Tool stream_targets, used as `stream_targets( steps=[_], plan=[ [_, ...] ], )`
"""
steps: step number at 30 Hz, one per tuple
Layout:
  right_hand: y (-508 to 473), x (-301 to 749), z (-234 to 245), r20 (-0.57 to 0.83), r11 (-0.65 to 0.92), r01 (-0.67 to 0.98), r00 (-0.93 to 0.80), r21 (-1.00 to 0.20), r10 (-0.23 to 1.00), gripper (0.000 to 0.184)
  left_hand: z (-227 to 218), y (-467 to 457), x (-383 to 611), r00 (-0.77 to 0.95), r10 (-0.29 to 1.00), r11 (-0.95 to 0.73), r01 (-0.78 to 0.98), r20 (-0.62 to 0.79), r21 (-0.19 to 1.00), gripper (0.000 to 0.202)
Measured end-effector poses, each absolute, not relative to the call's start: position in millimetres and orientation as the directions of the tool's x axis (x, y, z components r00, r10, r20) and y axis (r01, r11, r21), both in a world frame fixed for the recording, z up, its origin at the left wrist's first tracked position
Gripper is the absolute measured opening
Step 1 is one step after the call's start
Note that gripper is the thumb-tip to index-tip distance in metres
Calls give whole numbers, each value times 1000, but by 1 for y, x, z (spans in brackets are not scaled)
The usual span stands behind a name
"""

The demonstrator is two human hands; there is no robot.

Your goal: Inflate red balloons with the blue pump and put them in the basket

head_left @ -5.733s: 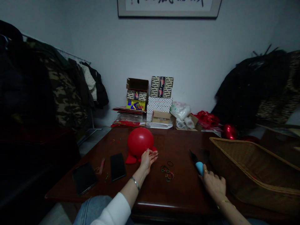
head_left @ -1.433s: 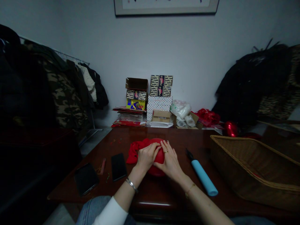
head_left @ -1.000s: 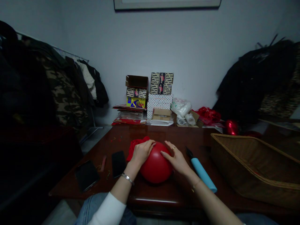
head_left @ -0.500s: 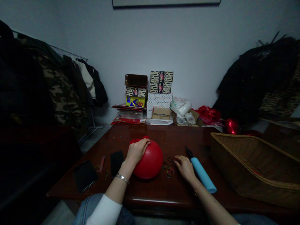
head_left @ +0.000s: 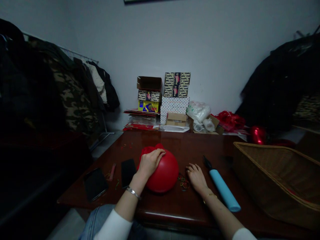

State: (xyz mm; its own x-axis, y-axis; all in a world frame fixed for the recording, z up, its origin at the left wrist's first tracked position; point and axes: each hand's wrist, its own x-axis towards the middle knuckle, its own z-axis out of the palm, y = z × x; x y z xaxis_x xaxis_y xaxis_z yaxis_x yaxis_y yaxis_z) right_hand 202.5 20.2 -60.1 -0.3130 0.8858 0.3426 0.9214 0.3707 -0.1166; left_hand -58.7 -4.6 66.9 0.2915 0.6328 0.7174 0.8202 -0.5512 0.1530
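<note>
A red inflated balloon point(head_left: 165, 175) rests on the dark wooden table point(head_left: 175, 203) in front of me. My left hand point(head_left: 150, 161) lies curled over the balloon's top left side and holds it down. My right hand point(head_left: 196, 176) rests on the table just right of the balloon, fingers bent down onto a small heap of coloured rubber bands point(head_left: 183, 182). Whether it has a band pinched is hidden. A blue hand pump point(head_left: 223, 190) with a black nozzle lies right beside that hand. Red material point(head_left: 150, 149) bunches behind the balloon.
Two dark phones point(head_left: 128, 167) point(head_left: 95, 184) and a pink strip point(head_left: 112, 171) lie at the left of the table. A large wicker basket point(head_left: 275, 181) fills the right side. Stacked boxes point(head_left: 170, 100), bags and red items sit beyond the far edge. Coats hang on both sides.
My right hand left the balloon and dropped to the rubber bands beside it. My left hand stayed on the balloon, which shifted slightly. The camera tilted down a little.
</note>
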Motion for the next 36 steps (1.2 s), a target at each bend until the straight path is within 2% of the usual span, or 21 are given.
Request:
stream_targets(
  steps=[3, 8, 10, 12, 15, 20, 27, 32, 36],
  plan=[
    [20, 201, -58, 390, 363, 915, -273, -178, 879, 34, 66, -4, -58, 301, 614, -568, 810, 730, 145, 23],
    [23, 193, -37, 505, 362, 864, -152, -350, 850, 32, 66, -5, -55, 310, 606, -582, 801, 732, 142, 24],
    [24, 184, -19, 556, 415, 810, -135, -415, 820, 33, 67, -6, -53, 316, 608, -586, 798, 728, 143, 25],
    [23, 174, 2, 597, 480, 742, -134, -468, 791, 22, 67, -7, -51, 321, 605, -591, 795, 729, 140, 26],
    [13, 159, 31, 636, 578, 634, -170, -515, 753, 21, 67, -9, -48, 330, 599, -589, 799, 730, 122, 30],
    [-6, 143, 54, 654, 654, 514, -216, -556, 725, 17, 68, -13, -46, 390, 601, -618, 781, 697, 96, 31],
    [-15, 136, 60, 598, 659, 446, -292, -606, 746, 16, 69, -18, -43, 378, 651, -589, 799, 658, 123, 25],
    [-23, 137, 66, 574, 668, 457, -347, -587, 741, 24, 66, -17, -41, 375, 650, -586, 801, 661, 122, 24],
    [-28, 139, 70, 605, 698, 443, -356, -562, 713, 21, 63, -16, -41, 369, 655, -571, 813, 659, 113, 23]
  ],
)
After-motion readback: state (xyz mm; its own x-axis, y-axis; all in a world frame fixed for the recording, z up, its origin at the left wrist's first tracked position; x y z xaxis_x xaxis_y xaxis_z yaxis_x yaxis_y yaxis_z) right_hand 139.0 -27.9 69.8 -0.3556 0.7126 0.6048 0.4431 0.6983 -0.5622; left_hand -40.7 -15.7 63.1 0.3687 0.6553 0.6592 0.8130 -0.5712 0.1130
